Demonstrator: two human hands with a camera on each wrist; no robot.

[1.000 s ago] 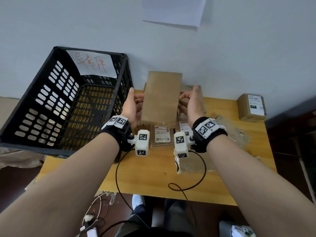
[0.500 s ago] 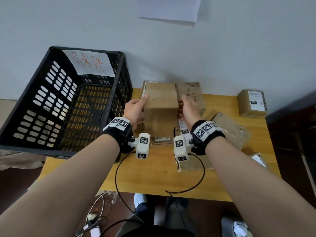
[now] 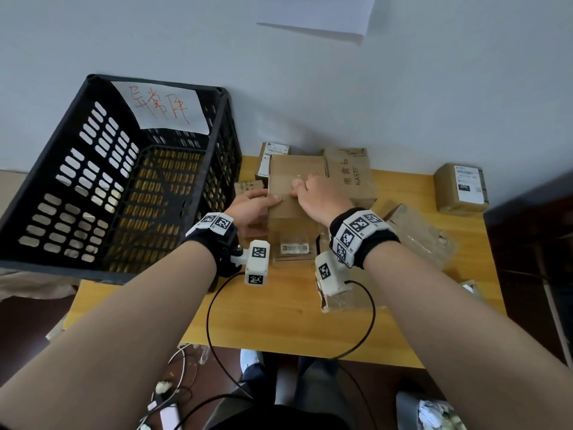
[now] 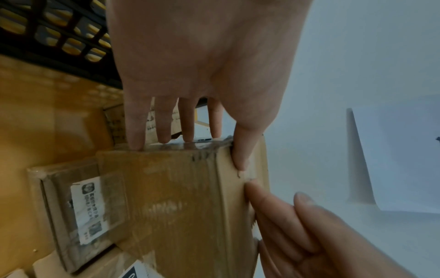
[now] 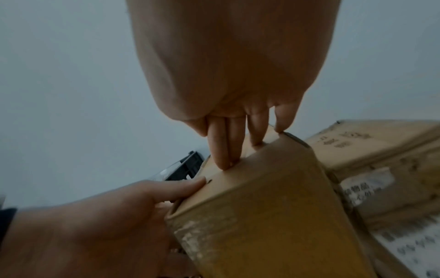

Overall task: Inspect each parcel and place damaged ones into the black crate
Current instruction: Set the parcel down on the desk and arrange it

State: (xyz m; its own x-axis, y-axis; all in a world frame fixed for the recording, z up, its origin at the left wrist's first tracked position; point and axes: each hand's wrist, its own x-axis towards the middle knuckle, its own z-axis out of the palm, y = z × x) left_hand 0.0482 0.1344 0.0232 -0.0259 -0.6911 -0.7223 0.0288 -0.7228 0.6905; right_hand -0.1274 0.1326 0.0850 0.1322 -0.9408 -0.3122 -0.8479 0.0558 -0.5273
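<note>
Since the earlier frames the brown parcel (image 3: 296,193) has come down from standing upright between the palms to lying over the pile of boxes at the middle of the head view, its long axis now running from the near edge of the table toward the wall. Nearest, at the bottom of the frame, both forearms reach in over the yellow table (image 3: 279,321). The left hand (image 3: 248,209) grips the parcel's left side, thumb on the top face and fingers down the side wall. The right hand (image 3: 319,197) presses on top with its fingers bent, fingertips (image 5: 223,161) on the cardboard close to the left thumb; whether it truly grips cannot be told. Under the parcel's near end lies a flat box with a white label (image 3: 294,248). To the right of it sits a carton with printed letters (image 3: 352,178), and far right a small labelled box (image 3: 462,187). The black crate (image 3: 77,265) fills the left of the frame, tilted, a handwritten paper sign (image 3: 164,108) on its far wall
</note>
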